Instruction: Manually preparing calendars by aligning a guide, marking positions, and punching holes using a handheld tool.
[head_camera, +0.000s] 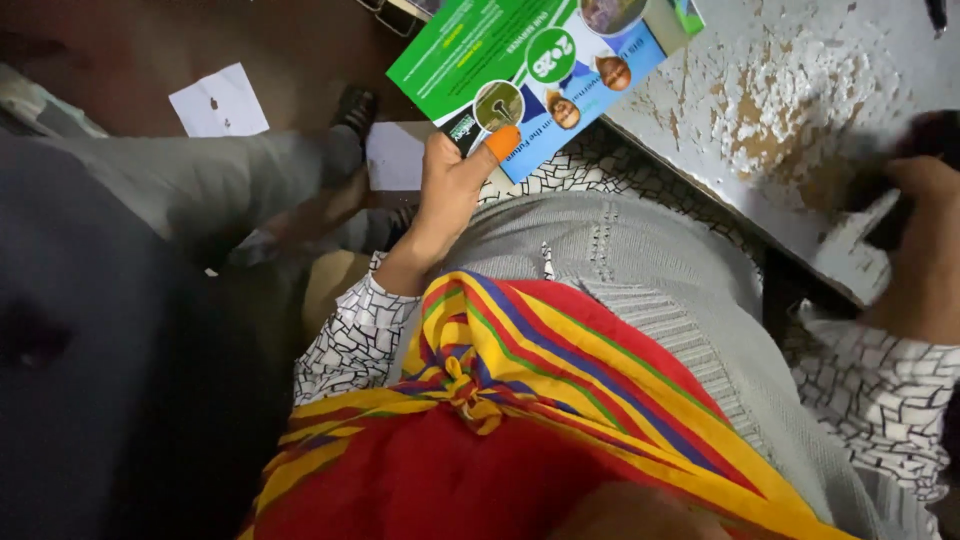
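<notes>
**Left hand holds leaflet at table edge; right hand on dark object**

Left hand (447, 192) — upper centre of the frame. Fingers and thumb are closed on the lower corner of a leaflet (540, 60). The thumb, bearing an orange tip, lies flat on the printed face. The leaflet is green and blue with round picture insets. It runs up to the top edge of the frame, tilted, and its right end overlaps the table (800, 90).

Right hand (925, 240) — far right of the frame, blurred. It rests at the table's near edge, on a dark object (925, 135) that lies on the tabletop. Whether the fingers clamp the object or only rest on it cannot be told.

Table: grey surface, upper right, with paint flaked away in a broad patch.

Clothing: both sleeves are white with a black line pattern. A grey knit garment covers the middle of the frame; a red, yellow and blue striped cloth (520, 400), knotted, fills the lower centre.

Floor, upper left: a white paper sheet (220, 100) lies on the brown floor (130, 50). Another person's grey-trousered leg (230, 180) and sandalled foot extend beside it.
</notes>
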